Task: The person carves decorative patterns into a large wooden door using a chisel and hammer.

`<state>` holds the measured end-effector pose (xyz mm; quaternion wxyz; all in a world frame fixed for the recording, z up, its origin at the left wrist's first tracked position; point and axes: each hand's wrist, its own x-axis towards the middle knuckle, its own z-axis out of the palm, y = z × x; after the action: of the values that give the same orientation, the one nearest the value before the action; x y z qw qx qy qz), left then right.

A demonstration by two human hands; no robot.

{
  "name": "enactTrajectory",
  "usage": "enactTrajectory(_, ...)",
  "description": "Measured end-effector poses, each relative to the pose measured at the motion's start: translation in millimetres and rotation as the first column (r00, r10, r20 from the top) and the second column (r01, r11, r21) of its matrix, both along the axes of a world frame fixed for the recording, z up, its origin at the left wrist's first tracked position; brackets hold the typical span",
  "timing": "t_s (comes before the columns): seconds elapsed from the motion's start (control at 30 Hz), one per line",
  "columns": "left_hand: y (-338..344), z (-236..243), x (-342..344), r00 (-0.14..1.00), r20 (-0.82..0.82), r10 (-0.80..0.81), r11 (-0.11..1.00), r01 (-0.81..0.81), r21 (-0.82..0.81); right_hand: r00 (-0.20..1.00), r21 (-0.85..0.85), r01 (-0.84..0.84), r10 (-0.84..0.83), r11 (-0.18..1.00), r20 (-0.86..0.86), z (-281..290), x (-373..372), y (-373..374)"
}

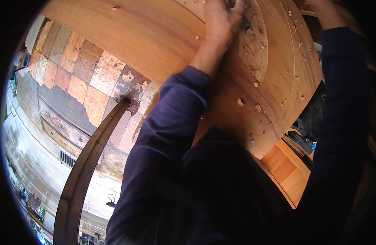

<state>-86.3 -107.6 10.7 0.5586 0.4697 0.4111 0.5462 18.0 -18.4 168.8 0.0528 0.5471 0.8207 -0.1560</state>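
My left hand (221, 19) is at the top edge, over a large wooden panel (155, 45) with a carved leaf relief (253, 51). Its fingers are curled, with a bit of something dark between them that I cannot make out. Only the wrist and lower part of my right hand (323, 11) show at the upper right; the fingers lie beyond the picture's edge, so what they hold is hidden. Curled wood shavings (240, 101) are scattered over the panel, thickest toward its right side. Both arms wear dark blue sleeves.
A curved dark wooden post (88, 163) rises at the left, before a worn patchwork tile floor (90, 77). A pale pavement with a drain grate (67, 159) lies beyond it. Below the panel's right edge are a wooden frame piece (287, 171) and black plastic (308, 122).
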Motion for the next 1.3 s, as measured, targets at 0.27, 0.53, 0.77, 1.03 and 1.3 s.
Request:
enactTrajectory(0.27, -5.6, -2.8, 2.5, 0.999, 0.011, 0.040, 0.995, -0.041, 0.088, 0.988, 0.125, -0.078, 0.093, 0.989, -0.125, -4.4, 6.2, -7.0)
enactTrajectory(0.53, -15.7, 4.0, 0.6, 0.997, -0.042, 0.072, 0.993, -0.068, 0.092, 0.999, 0.144, -0.024, 0.030, 0.989, -0.036, 10.7, -14.1, -31.1)
enactTrajectory(0.77, -23.1, -3.5, 0.8, 0.992, 0.010, 0.125, 0.979, -0.125, 0.159, 0.991, 0.117, -0.053, 0.067, 0.992, -0.114, 13.4, -17.4, -41.0)
enactTrajectory(1.03, -16.0, -6.4, 7.4, 0.946, 0.295, 0.133, 0.975, -0.178, 0.132, 0.947, 0.214, -0.162, 0.213, 0.963, -0.242, 8.3, 5.3, -36.7)
enactTrajectory(1.3, -13.6, -7.5, 4.5, 0.974, 0.195, 0.114, 0.938, -0.170, 0.301, 0.931, 0.229, -0.127, 0.196, 0.965, -0.309, 29.1, -9.4, -57.4)
